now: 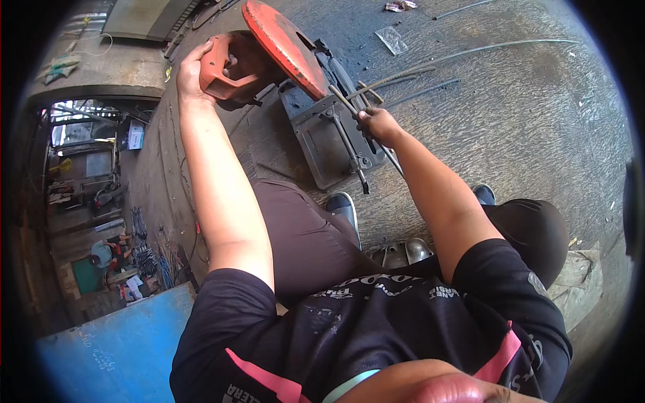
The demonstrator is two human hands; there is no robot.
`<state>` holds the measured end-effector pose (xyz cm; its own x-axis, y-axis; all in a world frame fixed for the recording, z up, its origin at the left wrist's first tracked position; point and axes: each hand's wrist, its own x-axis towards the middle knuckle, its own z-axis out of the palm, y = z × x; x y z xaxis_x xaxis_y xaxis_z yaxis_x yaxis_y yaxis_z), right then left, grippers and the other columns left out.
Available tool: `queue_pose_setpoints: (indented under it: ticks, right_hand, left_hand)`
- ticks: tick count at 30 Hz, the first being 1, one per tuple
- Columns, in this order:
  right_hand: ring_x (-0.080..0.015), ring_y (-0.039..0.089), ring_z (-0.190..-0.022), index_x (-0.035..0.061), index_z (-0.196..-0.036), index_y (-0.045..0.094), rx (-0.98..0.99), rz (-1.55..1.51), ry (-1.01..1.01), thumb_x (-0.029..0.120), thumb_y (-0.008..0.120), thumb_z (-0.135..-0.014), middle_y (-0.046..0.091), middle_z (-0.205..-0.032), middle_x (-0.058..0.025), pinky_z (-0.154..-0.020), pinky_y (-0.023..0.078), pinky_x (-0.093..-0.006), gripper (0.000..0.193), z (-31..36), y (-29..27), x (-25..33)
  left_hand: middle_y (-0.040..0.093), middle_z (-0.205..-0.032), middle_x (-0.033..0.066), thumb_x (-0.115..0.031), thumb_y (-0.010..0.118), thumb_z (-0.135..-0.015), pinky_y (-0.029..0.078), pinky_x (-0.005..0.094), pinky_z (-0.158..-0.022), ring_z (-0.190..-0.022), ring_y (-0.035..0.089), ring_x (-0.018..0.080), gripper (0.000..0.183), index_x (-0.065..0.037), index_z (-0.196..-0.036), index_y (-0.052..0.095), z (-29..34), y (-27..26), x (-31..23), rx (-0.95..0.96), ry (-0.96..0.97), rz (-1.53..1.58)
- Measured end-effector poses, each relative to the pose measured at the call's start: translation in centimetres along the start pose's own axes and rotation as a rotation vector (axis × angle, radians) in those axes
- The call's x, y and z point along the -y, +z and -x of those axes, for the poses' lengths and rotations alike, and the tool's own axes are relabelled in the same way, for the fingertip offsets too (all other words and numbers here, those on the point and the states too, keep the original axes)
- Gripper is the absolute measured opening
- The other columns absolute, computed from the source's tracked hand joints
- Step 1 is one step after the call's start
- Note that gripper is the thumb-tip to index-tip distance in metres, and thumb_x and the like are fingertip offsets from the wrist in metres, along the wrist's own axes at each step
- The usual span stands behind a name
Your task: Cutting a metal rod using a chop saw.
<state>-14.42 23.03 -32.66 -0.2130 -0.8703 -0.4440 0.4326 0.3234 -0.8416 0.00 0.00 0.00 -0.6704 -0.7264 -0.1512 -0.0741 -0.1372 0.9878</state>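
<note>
- The person is sitting low on the floor [510, 114], looking down at a chop saw [316, 114] standing on the grey floor in front of the knees.
- The left hand [191, 67] is wrapping its grip closed around the saw's orange handle [218, 70], with the arm reaching well forward.
- The red blade guard [282, 43] is sitting raised and tilted above the saw's dark base.
- The right hand [377, 124] is pinching a bundle of thin metal rods [396, 79], fingers pressed together around them, just beside the saw's clamp.
- The rods are lying across the base under the guard, their far ends trailing away to the right over the floor.
- Judging from this, the rods seem to need holding flat and steady against the fence, with the right fingers staying well clear of the blade line while the left hand is bringing the handle down slowly.
- A dark clamp lever [353, 151] is sticking out close under the right wrist and could be snagging it.
- Loose rods and scraps are scattered on the floor beyond; a blue panel [114, 342] is lying at the lower left.
</note>
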Motion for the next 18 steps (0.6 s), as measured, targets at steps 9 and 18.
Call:
queue_pose_setpoints:
  ticks: [9,18]
  right_hand:
    - [-0.0116,0.048,-0.05,0.0054,-0.084,0.048,0.044,-0.092,-0.001,0.018,0.06,-0.092,0.052,-0.064,-0.0028,-0.045,0.041,-0.0259,0.02,1.4,0.5,1.4]
    - [-0.0143,0.052,-0.056,0.0034,-0.083,0.052,-0.037,0.058,-0.089,0.016,0.073,-0.081,0.054,-0.064,-0.0052,-0.05,0.042,-0.0306,0.024,-0.4,-0.6,0.8]
  left_hand:
    - [0.062,-0.091,0.0157,-0.017,0.057,-0.087,0.053,0.0337,-0.06,-0.066,0.062,0.0249,0.028,0.004,-0.104,0.054,0.4,1.1,0.0,-0.098,0.038,0.005]
    - [0.061,-0.089,0.0156,-0.017,0.057,-0.087,0.053,0.0344,-0.062,-0.066,0.062,0.0246,0.028,0.005,-0.103,0.054,0.5,1.5,-0.2,-0.117,0.013,-0.015]
